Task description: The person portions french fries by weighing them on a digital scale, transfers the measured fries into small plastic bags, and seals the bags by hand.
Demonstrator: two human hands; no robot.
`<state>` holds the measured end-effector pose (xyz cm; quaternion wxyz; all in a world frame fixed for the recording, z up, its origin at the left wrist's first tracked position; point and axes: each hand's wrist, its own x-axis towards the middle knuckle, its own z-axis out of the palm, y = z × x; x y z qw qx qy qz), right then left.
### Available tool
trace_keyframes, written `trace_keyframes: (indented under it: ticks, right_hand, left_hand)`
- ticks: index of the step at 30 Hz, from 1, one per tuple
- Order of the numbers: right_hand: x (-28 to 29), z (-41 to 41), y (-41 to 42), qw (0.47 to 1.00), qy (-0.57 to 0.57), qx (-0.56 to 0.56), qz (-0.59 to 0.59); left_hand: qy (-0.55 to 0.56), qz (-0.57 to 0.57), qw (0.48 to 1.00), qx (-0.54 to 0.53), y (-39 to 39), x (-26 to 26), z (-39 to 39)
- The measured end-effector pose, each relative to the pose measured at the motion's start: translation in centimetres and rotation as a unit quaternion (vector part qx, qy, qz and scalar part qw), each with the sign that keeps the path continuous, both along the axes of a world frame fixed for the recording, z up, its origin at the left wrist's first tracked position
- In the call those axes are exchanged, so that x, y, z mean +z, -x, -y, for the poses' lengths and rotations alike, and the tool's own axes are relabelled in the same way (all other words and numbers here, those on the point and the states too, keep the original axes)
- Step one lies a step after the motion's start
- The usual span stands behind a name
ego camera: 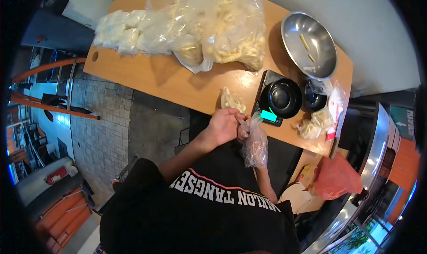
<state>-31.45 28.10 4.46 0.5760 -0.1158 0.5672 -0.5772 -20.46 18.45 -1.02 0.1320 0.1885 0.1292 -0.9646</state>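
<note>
My left hand (pixel 225 125) is bare, its fingers bent and its fingertips pinching a bit of clear plastic. Loose clear plastic, like a thin disposable glove, covers my right hand (pixel 254 142). The fingertips of both hands meet at the table's near edge; what the right fingers hold is hidden by the plastic. Just beyond my left hand lies a small clear bag of pale pieces (pixel 232 100). To the right of my hands stands a black digital kitchen scale (pixel 272 75) with a lit green display. On it rests a black bowl (pixel 283 98).
Large clear bags of pale yellow sticks (pixel 233 37) and smaller white packs (pixel 120 30) cover the wooden table's (pixel 133 70) far side. A steel bowl (pixel 325 50) holds a few sticks. Right stand another black bowl (pixel 315 97) and small filled bags (pixel 315 123). A red plastic bag (pixel 338 177) lies lower right.
</note>
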Motion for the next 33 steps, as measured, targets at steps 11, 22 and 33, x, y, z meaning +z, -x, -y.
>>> trace_keyframes:
  ticks: [11, 22, 33]
  right_hand:
    - [1.1, -0.3, -0.7, 0.997, 0.039, 0.019, -0.057]
    - [0.3, 1.5, 0.3, 0.989, 0.012, -0.116, -0.092]
    - [2.4, 1.5, 2.0, 0.977, 0.063, -0.196, 0.052]
  left_hand:
    - [0.096, 0.047, 0.994, -0.015, -1.1, 1.1, 0.2]
    - [0.360, 0.267, 0.869, -0.210, 0.8, 3.5, 2.0]
    - [0.183, 0.123, 0.973, -0.063, 2.1, 3.3, 3.7]
